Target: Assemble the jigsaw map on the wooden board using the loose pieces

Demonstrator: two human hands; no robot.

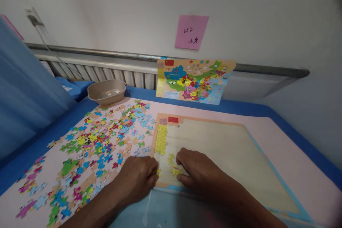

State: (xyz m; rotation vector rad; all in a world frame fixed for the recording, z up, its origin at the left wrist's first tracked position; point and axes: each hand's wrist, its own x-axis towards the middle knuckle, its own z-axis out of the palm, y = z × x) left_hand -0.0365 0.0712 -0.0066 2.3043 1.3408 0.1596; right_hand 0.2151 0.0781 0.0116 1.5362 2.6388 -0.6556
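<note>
A jigsaw board with a peach and blue border lies before me. Yellow joined pieces fill its upper left strip, under a red flag piece. My left hand is closed at the board's left edge, its fingertips against a yellow piece; what they pinch is hidden. My right hand rests on the board with curled fingers and the thumb apart, beside a small cluster of yellow puzzle pieces. I cannot tell whether it touches them.
Many loose puzzle pieces spread over the pink sheet on the left. A beige basin holds a few pieces. A picture map leans at the back under a metal rail. A blue curtain hangs left.
</note>
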